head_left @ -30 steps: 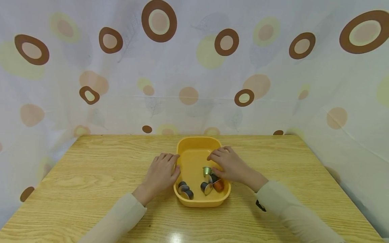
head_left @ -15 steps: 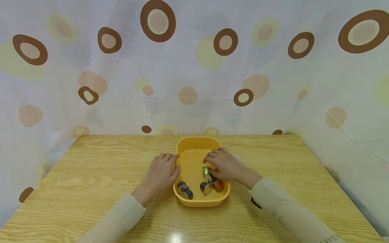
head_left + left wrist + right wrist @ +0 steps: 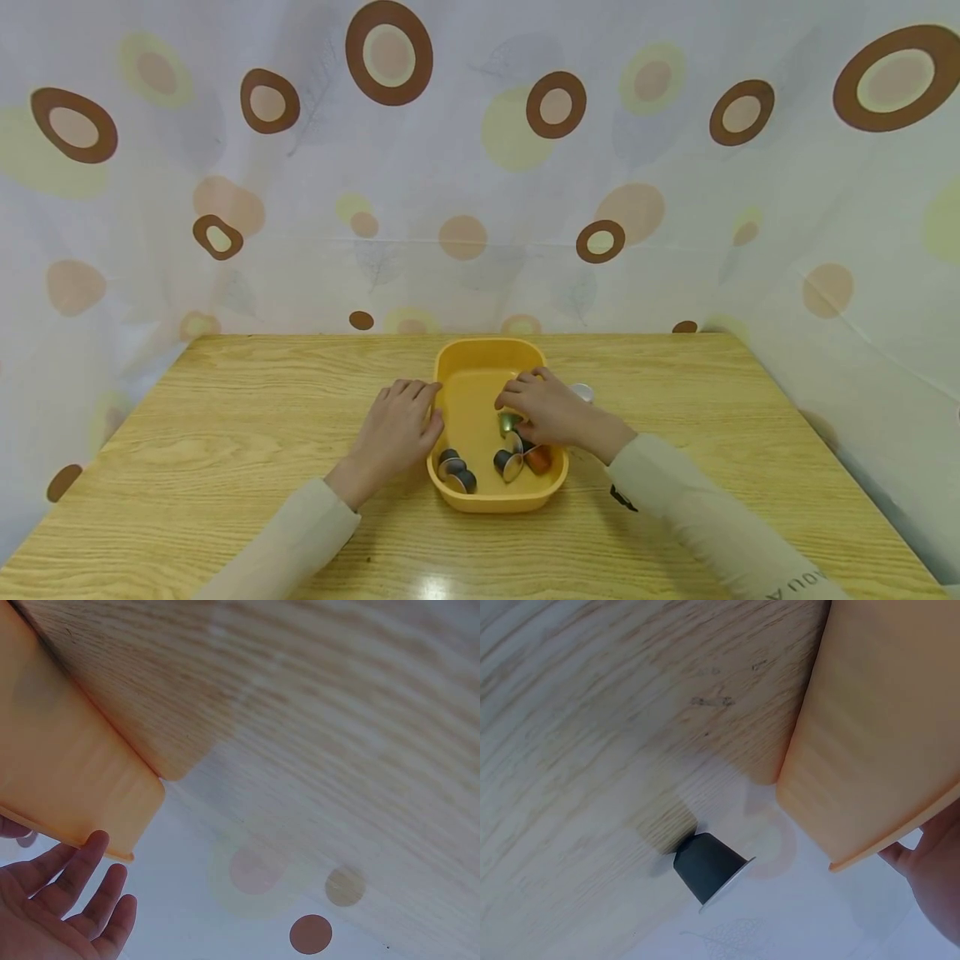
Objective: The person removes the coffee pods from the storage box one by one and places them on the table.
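Note:
My left hand (image 3: 397, 429) rests at the left rim of a yellow plastic basin (image 3: 498, 502). In the left wrist view, its fingers (image 3: 96, 841) are spread and loosely bent, touching the rim. My right hand (image 3: 551, 408) reaches over the right rim, fingers bent down above coffee capsules; nothing shows between fingers and thumb, though its underside is hidden. Near it are a green capsule (image 3: 508, 423), an orange capsule (image 3: 537, 458) and dark capsules (image 3: 504, 463). Other dark capsules (image 3: 464, 480) lie at the basin's near left corner.
A dark capsule (image 3: 706, 866) lies tipped on the wooden table (image 3: 247, 433), just outside the basin's right side; its pale lid (image 3: 582, 392) shows beyond my right hand. Patterned cloth (image 3: 465, 167) hangs behind and beside the table.
My right hand has shifted left and slightly down over the basin, uncovering the lid of the capsule on the table. The left hand and basin stay nearly where they were.

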Demonstrator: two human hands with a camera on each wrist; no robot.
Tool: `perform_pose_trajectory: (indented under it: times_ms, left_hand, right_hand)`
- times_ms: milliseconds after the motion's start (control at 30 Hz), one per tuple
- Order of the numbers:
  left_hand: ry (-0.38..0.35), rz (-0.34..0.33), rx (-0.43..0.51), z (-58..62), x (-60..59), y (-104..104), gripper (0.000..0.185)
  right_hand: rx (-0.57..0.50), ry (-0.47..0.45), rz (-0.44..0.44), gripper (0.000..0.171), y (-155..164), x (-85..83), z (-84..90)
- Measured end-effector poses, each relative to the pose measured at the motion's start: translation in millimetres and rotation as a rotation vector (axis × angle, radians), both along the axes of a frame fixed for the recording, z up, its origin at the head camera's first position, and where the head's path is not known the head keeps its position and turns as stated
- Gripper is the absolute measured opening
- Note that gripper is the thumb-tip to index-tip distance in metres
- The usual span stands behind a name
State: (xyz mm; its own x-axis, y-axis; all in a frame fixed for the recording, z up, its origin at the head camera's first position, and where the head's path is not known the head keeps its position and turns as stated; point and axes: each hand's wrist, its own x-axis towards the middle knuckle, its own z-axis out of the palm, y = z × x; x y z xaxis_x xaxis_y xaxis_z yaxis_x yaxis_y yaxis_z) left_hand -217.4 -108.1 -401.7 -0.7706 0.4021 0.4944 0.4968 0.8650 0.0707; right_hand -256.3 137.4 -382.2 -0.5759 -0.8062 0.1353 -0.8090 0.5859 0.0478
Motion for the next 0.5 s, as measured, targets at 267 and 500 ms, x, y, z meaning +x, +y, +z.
perform_pose_trajectory:
  times_ms: [267, 500]
  left_hand:
    - [-0.004, 0.003, -0.004, -0.7, -0.6, 0.5, 0.033]
    - [-0.005, 0.006, -0.007, -0.5, -0.2, 0.2, 0.033]
  right_hand:
    - [0.016, 0.005, -0.011, 0.029, -2.8, 0.0, 0.6]
    - [0.016, -0.017, -0.007, 0.029, -4.9, -1.1, 0.9]
